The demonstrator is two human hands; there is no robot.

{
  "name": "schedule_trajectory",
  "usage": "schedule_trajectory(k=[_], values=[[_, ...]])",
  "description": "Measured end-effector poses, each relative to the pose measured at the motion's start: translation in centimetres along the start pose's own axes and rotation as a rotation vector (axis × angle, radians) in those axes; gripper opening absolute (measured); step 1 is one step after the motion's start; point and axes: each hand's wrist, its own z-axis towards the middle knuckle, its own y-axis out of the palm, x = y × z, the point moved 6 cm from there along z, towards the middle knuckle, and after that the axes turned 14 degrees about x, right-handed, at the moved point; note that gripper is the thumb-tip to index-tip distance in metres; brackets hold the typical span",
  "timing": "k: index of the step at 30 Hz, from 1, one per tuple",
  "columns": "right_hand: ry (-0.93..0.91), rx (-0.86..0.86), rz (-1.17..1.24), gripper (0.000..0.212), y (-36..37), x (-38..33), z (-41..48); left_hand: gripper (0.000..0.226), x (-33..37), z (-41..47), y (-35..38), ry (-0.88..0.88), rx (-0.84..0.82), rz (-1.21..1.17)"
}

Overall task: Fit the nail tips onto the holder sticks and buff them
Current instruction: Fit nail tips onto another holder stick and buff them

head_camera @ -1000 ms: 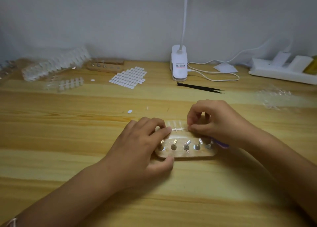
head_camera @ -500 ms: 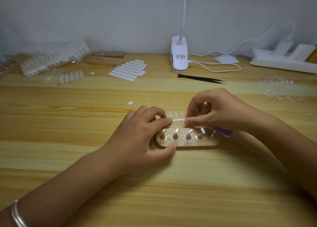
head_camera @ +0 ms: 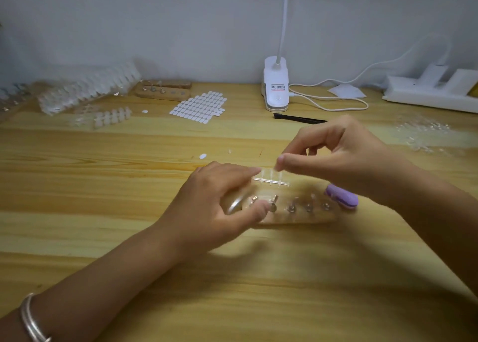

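Observation:
A wooden holder base (head_camera: 297, 218) with several metal holder sticks (head_camera: 291, 207) lies at the table's middle. Behind it lies a clear strip of nail tips (head_camera: 270, 180). My left hand (head_camera: 217, 207) grips the base's left end, thumb on its front edge, index fingertip on the strip's left end. My right hand (head_camera: 333, 155) hovers just above the strip's right end, thumb and index finger pinched together on what looks like a clear nail tip; blur hides it. A purple buffer block (head_camera: 342, 199) lies under my right wrist, beside the base.
At the back stand a white clip lamp (head_camera: 276, 88) with its cable, black tweezers (head_camera: 300, 119), a sheet of white adhesive tabs (head_camera: 199, 106), a second wooden holder (head_camera: 163, 91), stacked nail tip strips (head_camera: 88, 90) and a power strip (head_camera: 429, 94). Clear scraps (head_camera: 424, 134) lie right.
My right hand has lifted off the strip's right end and risen a little, fingers still pinched. My left hand stays on the base and strip. The camera has tilted.

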Motion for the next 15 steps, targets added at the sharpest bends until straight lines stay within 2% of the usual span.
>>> schedule_trajectory(k=[2,6,11,15], values=[[-0.02,0.011,0.033,0.017,0.7,-0.7,-0.4,0.048,0.5,0.3,-1.2,0.024,0.151,-0.079],[0.016,0.011,0.127,0.015,1.6,-1.0,-1.0,0.022,1.6,0.0,-2.9,0.147,0.376,-0.076],[0.043,-0.021,0.156,0.024,2.3,-1.0,-1.4,0.01,2.2,-0.5,-3.2,0.217,0.43,-0.065],[0.01,-0.038,0.021,0.005,2.8,-0.2,-1.3,0.004,1.9,-0.6,-3.0,0.142,0.418,-0.078]])
